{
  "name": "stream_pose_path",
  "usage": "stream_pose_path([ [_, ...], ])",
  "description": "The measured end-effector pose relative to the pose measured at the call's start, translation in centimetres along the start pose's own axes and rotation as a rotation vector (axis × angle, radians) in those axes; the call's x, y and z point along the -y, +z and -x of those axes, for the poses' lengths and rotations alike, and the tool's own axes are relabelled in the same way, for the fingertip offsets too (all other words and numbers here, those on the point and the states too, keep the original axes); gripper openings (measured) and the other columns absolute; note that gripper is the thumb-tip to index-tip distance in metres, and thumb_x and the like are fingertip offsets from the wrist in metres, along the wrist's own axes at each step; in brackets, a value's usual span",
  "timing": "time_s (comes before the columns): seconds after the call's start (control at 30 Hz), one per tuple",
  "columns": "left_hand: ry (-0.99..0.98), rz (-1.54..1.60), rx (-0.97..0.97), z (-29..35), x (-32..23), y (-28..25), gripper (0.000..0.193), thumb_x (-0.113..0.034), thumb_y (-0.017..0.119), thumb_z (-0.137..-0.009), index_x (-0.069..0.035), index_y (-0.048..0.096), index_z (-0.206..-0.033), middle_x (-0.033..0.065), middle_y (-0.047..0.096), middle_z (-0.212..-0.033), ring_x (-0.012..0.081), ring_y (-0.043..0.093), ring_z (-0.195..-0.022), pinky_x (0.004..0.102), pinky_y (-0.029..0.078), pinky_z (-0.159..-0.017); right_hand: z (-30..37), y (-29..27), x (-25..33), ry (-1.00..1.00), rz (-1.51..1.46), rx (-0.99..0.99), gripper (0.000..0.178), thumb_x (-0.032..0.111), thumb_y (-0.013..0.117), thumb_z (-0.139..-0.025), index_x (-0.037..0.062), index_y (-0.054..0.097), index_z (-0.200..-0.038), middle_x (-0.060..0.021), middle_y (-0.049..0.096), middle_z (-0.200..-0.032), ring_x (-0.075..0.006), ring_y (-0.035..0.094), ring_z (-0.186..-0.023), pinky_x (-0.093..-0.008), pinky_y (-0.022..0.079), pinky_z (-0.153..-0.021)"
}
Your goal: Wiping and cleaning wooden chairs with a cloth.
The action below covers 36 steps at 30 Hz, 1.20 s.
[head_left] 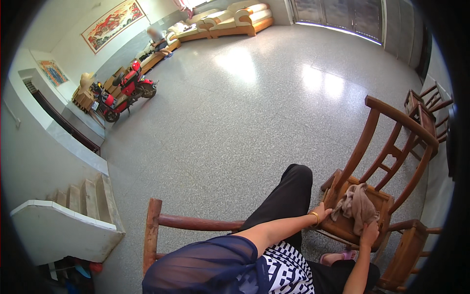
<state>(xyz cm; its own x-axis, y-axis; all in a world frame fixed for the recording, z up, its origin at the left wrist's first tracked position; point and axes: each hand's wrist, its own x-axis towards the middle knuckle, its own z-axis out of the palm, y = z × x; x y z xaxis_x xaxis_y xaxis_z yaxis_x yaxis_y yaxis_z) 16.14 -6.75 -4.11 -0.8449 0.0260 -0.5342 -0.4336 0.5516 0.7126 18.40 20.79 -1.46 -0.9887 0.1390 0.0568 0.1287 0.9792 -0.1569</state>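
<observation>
A brown wooden chair (379, 195) with a curved slatted back stands in front of me at the right. On its seat lies a crumpled greyish-brown cloth (356, 203). My left hand (320, 213), below a gold bracelet (315, 217), grips the chair at its left side, by the foot of a back post. My right hand (370, 232) is closed on the lower right end of the cloth, at the seat's near edge. Part of the seat is hidden under the cloth.
More wooden chairs (422, 110) stand at the right wall, another (409, 252) at the lower right. A wooden rail (198, 223) is beside me. A red scooter (128, 88), sofas (240, 20) and a seated person (156, 40) are far off. Steps (88, 198) rise at left.
</observation>
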Motion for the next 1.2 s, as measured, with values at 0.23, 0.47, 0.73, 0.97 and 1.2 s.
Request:
stream_pose_path([
  [0.23, 0.021, -0.009, -0.02, -0.5, 0.6, 0.5, 0.06, -0.049, 0.048, -0.082, 0.001, 0.038, -0.113, 0.0294, 0.053, -0.107, 0.0416, 0.051, -0.102, 0.045, 0.039, -0.086, 0.1, -0.1, -2.0, 0.162, 0.018, -0.065, 0.028, 0.015, 0.057, -0.081, -0.001, 0.044, -0.1, -0.0171, 0.052, -0.097, -0.0338, 0.05, -0.095, -0.0427, 0.04, -0.079],
  [0.47, 0.036, -0.014, -0.009, 0.0, 0.0, 0.3, 0.059, -0.05, 0.047, -0.082, 0.0, 0.038, -0.113, 0.0294, 0.053, -0.106, 0.0416, 0.051, -0.102, 0.0451, 0.04, -0.086, -1.9, -0.7, -0.2, 0.222, -0.036, 0.155, 0.03, 0.016, 0.058, -0.076, -0.0023, 0.048, -0.097, -0.0235, 0.054, -0.099, -0.0395, 0.053, -0.093, -0.0451, 0.042, -0.079],
  [0.73, 0.069, 0.02, -0.038, -0.7, 1.4, 0.5, 0.059, -0.051, 0.047, -0.082, 0.0, 0.039, -0.112, 0.03, 0.054, -0.105, 0.0428, 0.051, -0.101, 0.0455, 0.04, -0.085, -2.1, -3.3, 6.6, 0.083, -0.015, 0.26, 0.031, 0.025, 0.056, -0.074, -0.0038, 0.055, -0.087, -0.0254, 0.059, -0.088, -0.0411, 0.057, -0.085, -0.0458, 0.045, -0.077],
  [0.97, 0.092, -0.002, -0.014, -0.8, 0.7, 1.1, 0.058, -0.051, 0.046, -0.083, -0.001, 0.038, -0.111, 0.0294, 0.055, -0.102, 0.0422, 0.052, -0.099, 0.0452, 0.041, -0.084, -2.4, 0.1, 6.9, -0.043, -0.302, 0.301, 0.037, 0.03, 0.055, -0.074, -0.0059, 0.061, -0.075, -0.0226, 0.062, -0.079, -0.0354, 0.061, -0.076, -0.0423, 0.048, -0.067],
  [1.2, 0.068, 0.019, -0.043, -0.7, 1.4, 0.6, 0.054, -0.05, 0.046, -0.083, -0.001, 0.039, -0.106, 0.0298, 0.056, -0.099, 0.0428, 0.053, -0.097, 0.0456, 0.042, -0.082, -1.6, -1.6, 12.7, 0.253, -1.236, 0.696, 0.024, 0.021, 0.053, -0.082, -0.003, 0.058, -0.083, -0.0048, 0.057, -0.074, -0.0125, 0.054, -0.064, -0.0268, 0.044, -0.052],
])
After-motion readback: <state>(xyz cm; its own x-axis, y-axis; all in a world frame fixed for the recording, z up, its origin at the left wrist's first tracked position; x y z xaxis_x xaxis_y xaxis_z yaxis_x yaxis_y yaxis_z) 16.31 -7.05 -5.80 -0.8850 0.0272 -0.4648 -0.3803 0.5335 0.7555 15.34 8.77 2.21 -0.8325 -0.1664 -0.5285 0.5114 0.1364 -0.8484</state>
